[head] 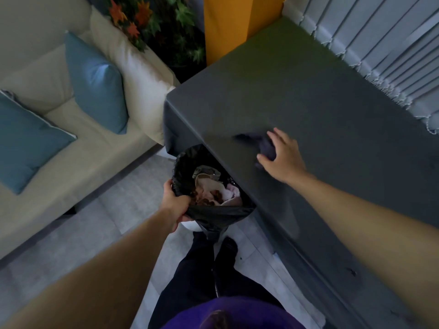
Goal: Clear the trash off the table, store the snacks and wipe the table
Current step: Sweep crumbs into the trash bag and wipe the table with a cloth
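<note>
1. The dark grey, cloth-covered table [297,91] stood on my right, its corner overhanging the bin.
2. The crumpled dark purple wiping cloth [266,148], blurred, lay on the tabletop near the front edge, pressed under my right hand [282,155].
3. The black plastic bin bag [213,213] gaped open beside the table's edge, and my left hand [175,205] gripped its near rim.
4. Crumpled pale wrappers and brown scraps [213,188] lay heaped inside the bag.
</note>
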`<state>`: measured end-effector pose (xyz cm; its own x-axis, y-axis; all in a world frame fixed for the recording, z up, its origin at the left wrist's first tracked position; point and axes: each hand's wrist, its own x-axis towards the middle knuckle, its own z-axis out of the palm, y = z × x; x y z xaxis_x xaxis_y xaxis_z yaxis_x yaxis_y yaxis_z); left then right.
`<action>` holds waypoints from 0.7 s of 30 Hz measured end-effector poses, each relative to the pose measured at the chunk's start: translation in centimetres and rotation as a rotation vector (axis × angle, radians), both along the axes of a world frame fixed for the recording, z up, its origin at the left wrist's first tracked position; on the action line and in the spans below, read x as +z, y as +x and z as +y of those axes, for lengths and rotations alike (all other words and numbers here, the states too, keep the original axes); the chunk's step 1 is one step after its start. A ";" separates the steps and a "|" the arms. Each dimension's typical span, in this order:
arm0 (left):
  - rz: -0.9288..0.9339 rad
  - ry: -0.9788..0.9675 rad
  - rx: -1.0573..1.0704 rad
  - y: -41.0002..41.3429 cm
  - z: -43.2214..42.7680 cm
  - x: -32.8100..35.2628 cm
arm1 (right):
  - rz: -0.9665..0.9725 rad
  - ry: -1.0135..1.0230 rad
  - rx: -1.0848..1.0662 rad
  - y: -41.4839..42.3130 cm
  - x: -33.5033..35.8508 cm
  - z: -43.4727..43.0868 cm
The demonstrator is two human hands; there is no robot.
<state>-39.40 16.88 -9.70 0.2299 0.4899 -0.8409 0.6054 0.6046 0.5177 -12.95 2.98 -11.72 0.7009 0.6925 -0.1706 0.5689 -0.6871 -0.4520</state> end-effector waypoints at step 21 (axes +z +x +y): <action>-0.011 0.067 -0.030 0.0 -1.4 0.2 | 0.079 0.222 0.333 -8.7 -1.5 -0.7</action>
